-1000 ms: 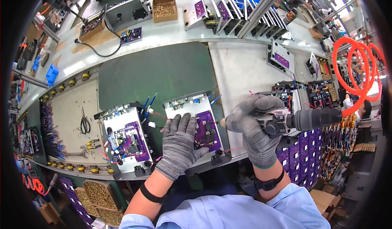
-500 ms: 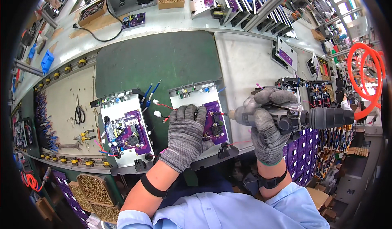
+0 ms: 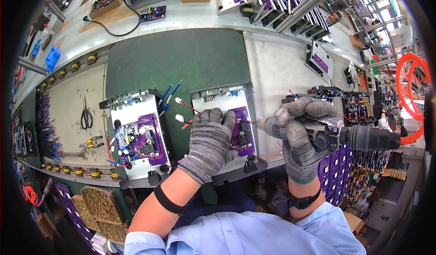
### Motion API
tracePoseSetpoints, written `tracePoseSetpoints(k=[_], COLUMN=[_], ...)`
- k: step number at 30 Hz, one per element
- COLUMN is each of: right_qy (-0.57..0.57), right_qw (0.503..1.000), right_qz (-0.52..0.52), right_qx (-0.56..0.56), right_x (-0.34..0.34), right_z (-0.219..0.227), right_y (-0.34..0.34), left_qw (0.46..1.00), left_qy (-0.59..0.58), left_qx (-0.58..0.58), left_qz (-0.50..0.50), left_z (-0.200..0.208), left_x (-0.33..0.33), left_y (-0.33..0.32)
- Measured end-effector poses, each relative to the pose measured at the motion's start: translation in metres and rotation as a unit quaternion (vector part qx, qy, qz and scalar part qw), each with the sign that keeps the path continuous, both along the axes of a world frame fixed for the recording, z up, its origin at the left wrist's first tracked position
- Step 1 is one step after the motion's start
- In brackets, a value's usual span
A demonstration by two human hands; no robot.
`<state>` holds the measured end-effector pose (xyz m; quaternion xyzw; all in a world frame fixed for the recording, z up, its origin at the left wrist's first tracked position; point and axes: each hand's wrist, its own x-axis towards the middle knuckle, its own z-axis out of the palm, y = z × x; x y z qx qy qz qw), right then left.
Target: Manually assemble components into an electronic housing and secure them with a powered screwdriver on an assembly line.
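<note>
My left hand [image 3: 211, 139], in a grey knit glove, rests over the left part of a purple circuit board [image 3: 243, 134] on a white metal plate [image 3: 218, 102]. Its fingers are bent close together, and whatever lies beneath them is hidden. My right hand [image 3: 302, 137], gloved too, grips a black and grey power screwdriver [image 3: 324, 132], its nose pointing left at the board's right side, apart from it. Left of my left hand, white connectors [image 3: 180, 118] on red wires stick out. A second metal plate with a purple populated board [image 3: 144, 143] lies farther left.
Scissors [image 3: 86, 116], pliers [image 3: 93, 142] and a wrench [image 3: 75, 154] lie on the left mat. Bins of brass-coloured screws [image 3: 102, 204] hang at the lower left. Upright plates [image 3: 320, 62] stand on the far right, with an orange coiled hose [image 3: 402, 84] beyond.
The view has shifted slightly. My right hand and the screwdriver sit a little farther right in the picture. My left hand stays over the same board.
</note>
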<state>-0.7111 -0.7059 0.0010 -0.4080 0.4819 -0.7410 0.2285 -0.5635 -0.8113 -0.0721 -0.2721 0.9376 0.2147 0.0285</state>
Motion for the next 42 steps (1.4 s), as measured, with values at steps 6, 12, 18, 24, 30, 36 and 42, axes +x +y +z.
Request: tracePoseSetpoints(k=[6, 12, 18, 24, 30, 36, 42], right_qy=[-0.045, 0.061, 0.013, 0.029, 0.085, -0.029, -0.002], right_qw=[0.996, 0.968, 0.997, 0.994, 0.886, 0.978, 0.986], right_qz=[0.068, 0.216, 0.035, 0.099, 0.455, 0.189, 0.153], right_qx=[-0.021, 0.114, 0.066, 0.042, 0.008, 0.083, 0.065], right_x=[0.000, -0.016, 0.003, -0.013, -0.056, -0.019, -0.010], right_z=[0.003, 0.022, 0.008, 0.009, 0.007, 0.012, 0.008], right_y=[0.000, -0.009, -0.003, -0.008, -0.047, -0.019, -0.018], left_qw=[0.999, 0.997, 0.999, 0.999, 1.000, 0.999, 0.999], left_qy=[-0.028, -0.063, -0.036, -0.023, -0.011, -0.016, -0.022], left_qx=[0.009, 0.023, 0.021, 0.028, 0.014, 0.024, 0.020], left_qz=[-0.013, -0.024, -0.026, -0.024, -0.011, -0.016, -0.021], left_z=[0.003, 0.007, 0.002, 0.000, -0.007, -0.004, -0.005], left_x=[-0.005, -0.006, -0.005, -0.004, -0.002, -0.003, -0.004], left_y=[-0.004, -0.008, -0.009, -0.010, -0.008, -0.009, -0.010])
